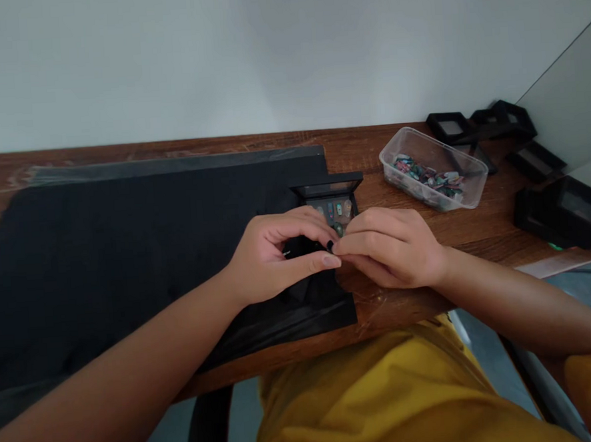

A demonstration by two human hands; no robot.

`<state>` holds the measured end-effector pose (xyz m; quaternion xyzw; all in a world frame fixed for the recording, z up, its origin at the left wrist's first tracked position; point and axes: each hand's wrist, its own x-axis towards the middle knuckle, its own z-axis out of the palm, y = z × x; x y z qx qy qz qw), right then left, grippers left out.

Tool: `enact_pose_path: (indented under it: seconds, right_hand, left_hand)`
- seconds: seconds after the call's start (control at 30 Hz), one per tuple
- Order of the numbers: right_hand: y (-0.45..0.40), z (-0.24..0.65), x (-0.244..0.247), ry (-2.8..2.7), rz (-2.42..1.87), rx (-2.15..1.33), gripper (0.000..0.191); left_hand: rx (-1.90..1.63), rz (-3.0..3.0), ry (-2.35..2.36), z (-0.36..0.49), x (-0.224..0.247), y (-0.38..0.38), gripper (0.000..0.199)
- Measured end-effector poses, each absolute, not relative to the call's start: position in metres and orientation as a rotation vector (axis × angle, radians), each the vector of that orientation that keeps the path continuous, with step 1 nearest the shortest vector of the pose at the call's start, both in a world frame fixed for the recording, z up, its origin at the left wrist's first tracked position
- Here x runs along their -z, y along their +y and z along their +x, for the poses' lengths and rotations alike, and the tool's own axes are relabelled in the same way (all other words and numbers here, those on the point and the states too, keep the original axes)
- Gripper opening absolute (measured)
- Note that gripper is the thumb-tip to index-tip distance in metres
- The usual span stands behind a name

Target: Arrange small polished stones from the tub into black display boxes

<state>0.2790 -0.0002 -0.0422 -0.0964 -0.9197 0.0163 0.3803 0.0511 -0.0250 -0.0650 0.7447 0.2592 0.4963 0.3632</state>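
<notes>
My left hand [287, 248] and my right hand [392, 245] meet fingertip to fingertip over the right edge of the black mat. Both are closed in a pinch at a small black piece [330, 245], mostly hidden by the fingers; its kind cannot be made out. Just behind the fingertips stands a small black case [327, 186], its windowed lid raised. Inside lie several decorated false nails [339, 209] in blue, green and pale colours. My hands cover the front of the case.
A clear plastic tub [467, 167] holding many colourful small pieces stands at the right. Several black windowed boxes [450, 127] sit farther right by the wall. The black mat [117, 258] spreads over the left of the wooden table [486, 232].
</notes>
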Motion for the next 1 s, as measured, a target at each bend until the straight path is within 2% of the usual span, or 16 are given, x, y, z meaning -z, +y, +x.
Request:
enact_pose_path:
  seconds: [0.3, 0.67, 1.0]
  right_hand:
    - [0.0035, 0.2829, 0.0423, -2.299, -0.157, -0.101, 0.017]
    - [-0.0012, 0.2778, 0.0418, -2.317, -0.172, 0.099, 0.022]
    - [-0.0005, 0.2779, 0.0407, -2.324, -0.175, 0.028, 0.013]
  left_hand:
    - [-1.235, 1.959, 0.652, 0.0537, 0.0629, -0.0291, 0.014]
    - [-1.252, 1.954, 0.718, 0.0537, 0.0627, -0.0298, 0.011]
    - [-1.256, 1.893, 0.731, 0.0539, 0.0652, -0.03, 0.012]
